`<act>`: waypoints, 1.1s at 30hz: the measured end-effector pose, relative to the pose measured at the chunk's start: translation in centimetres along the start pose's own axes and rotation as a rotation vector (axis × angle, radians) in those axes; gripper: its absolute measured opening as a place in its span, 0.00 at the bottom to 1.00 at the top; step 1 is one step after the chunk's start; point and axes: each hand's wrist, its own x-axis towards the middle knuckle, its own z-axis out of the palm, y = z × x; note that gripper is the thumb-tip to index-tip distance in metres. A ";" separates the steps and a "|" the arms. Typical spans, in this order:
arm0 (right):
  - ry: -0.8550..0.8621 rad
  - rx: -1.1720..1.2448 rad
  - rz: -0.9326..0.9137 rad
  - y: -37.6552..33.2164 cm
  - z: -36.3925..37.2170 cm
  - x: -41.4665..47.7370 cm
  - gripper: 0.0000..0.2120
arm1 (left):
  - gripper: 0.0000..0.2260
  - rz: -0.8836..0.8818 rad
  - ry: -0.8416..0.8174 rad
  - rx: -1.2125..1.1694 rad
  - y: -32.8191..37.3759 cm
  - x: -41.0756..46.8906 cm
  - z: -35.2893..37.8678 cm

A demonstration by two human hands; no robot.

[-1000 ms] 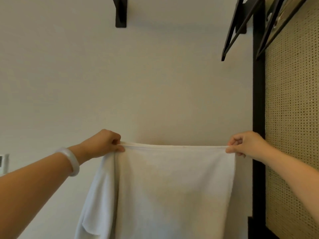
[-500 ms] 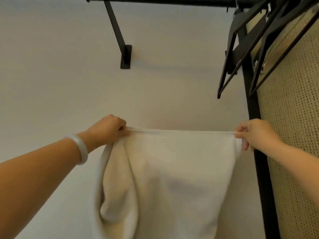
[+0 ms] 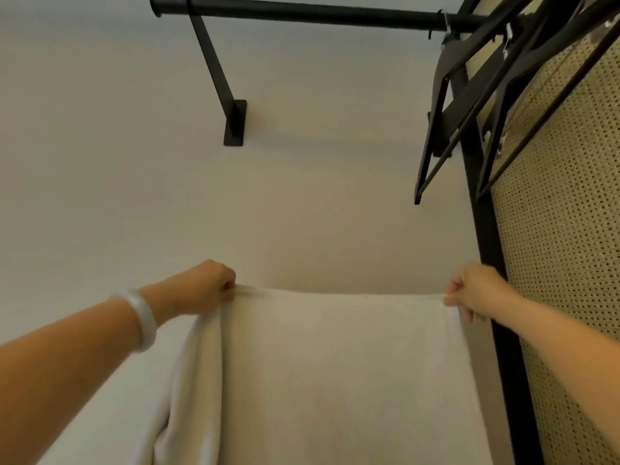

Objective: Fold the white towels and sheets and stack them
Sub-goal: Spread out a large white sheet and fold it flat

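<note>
Nearest the camera, two bare forearms reach in from about 8 o'clock and 4 o'clock, the left one wearing a pale bangle (image 3: pixel 145 319) at the wrist. Between them, from the middle of the view down to 6 o'clock, hangs a white towel (image 3: pixel 335 374), held up in the air by its top edge and running out of view at the bottom. The left hand (image 3: pixel 201 287) has its fingers curled tight round the top corner at 9 o'clock of the cloth, where extra fabric bunches and falls in a long fold below the wrist. The right hand (image 3: pixel 476 293) pinches the opposite top corner at 3 o'clock between thumb and curled fingers. The hands are well apart, and the edge between them is pulled nearly straight, with a slight sag in the middle. Behind the towel stands a plain light wall (image 3: pixel 100 156). Farther up, toward 12 o'clock, a black rail (image 3: pixel 302 12) runs across on an angled bracket (image 3: pixel 235 124) fixed to the wall. At 1 to 2 o'clock dark hangers (image 3: pixel 446 105) hang from the rail, beside a black post (image 3: pixel 489 263) and a woven cane panel (image 3: pixel 563 236) along the 3 o'clock side.
</note>
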 end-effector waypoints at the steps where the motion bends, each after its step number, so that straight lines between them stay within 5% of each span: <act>1: -0.049 0.093 0.067 0.7 1.5 -0.3 0.04 | 0.05 -0.010 -0.044 0.000 0.5 0.0 1.8; 4: -0.025 0.508 0.244 1.5 3.8 -0.1 0.04 | 0.06 -0.067 -0.062 -0.031 1.3 1.0 4.3; 6: 0.132 0.696 0.205 1.0 2.8 1.0 0.03 | 0.07 -0.073 0.083 -0.055 1.3 2.3 2.7; 9: 0.324 0.695 -0.025 0.3 0.2 1.4 0.05 | 0.06 -0.009 0.394 -0.093 1.5 2.7 -0.9; 11: 0.296 0.661 -0.072 1.2 0.0 0.3 0.04 | 0.06 0.065 0.470 -0.102 1.7 1.2 -1.2; 22: -0.208 0.550 0.269 17.5 16.9 -14.6 0.01 | 0.04 0.120 -0.203 -0.229 6.8 -18.2 18.6; 33: -0.377 0.389 0.406 24.3 19.7 -32.2 0.03 | 0.04 0.176 -0.407 -0.310 10.6 -34.9 21.2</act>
